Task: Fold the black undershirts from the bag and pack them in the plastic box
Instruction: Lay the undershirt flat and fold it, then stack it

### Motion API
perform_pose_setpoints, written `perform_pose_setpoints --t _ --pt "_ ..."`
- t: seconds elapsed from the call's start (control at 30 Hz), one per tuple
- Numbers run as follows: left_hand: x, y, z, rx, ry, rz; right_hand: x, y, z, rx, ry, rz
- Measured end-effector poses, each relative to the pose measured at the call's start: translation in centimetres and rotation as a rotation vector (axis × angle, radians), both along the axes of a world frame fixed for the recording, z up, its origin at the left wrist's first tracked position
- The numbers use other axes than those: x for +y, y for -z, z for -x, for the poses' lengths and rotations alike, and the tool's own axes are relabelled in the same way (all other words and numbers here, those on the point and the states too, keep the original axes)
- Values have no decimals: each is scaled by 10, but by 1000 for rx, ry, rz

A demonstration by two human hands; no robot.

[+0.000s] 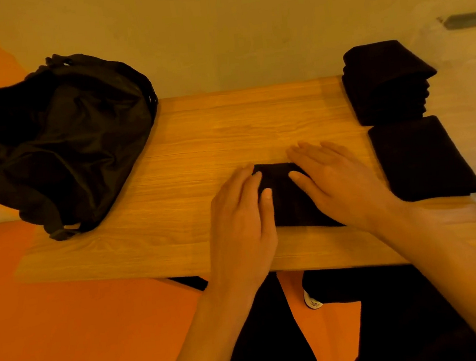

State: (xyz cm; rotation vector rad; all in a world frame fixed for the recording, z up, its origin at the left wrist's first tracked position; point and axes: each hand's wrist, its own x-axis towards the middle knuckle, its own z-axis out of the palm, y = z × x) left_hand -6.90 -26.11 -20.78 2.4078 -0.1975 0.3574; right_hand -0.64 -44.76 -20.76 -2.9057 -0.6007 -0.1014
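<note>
A folded black undershirt point(287, 201) lies on the wooden table point(197, 143) near its front edge. My left hand point(243, 224) lies flat on its left side, fingers straight. My right hand point(336, 181) presses flat on its right side, fingers spread. A black bag point(62, 140) slumps at the table's left end. At the right, a stack of folded black undershirts point(385, 82) stands at the back, and one more folded undershirt point(422, 158) lies in front of it. The clear plastic box point(469, 47) is faintly visible at the far right.
A plain wall runs behind the table. The orange floor point(85, 328) shows to the left and below the table edge. My dark trouser legs and a white shoe point(312, 301) are under the table.
</note>
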Motion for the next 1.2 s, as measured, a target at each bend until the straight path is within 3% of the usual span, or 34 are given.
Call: perform_pose_setpoints --t 0.1,0.17,0.27,0.5,0.6,0.7,0.8,0.93,1.07,1.2 --pt "-15 1 -23 119 210 -310 -12 12 7 23 38 -72" --pt "-19 13 -33 174 240 -446 -18 15 10 85 73 -109" --pt "-14 26 -39 210 178 -458 -23 18 12 249 128 -103" --pt "-12 27 -43 260 153 -459 -30 17 13 272 170 -101" --pt "-11 21 -43 283 175 -456 -34 9 20 310 191 -228" --pt "-6 5 -45 191 152 -377 -33 -4 29 119 242 -351" --pt "-15 -1 -47 77 180 -412 -23 0 35 -51 122 -214" --pt "-28 18 -45 136 236 -571 -19 25 36 90 80 -51" --pt "-12 16 -57 276 211 -491 -33 20 42 175 170 -172" --pt "5 -9 -68 346 24 -40 -40 0 49 158 265 -526"
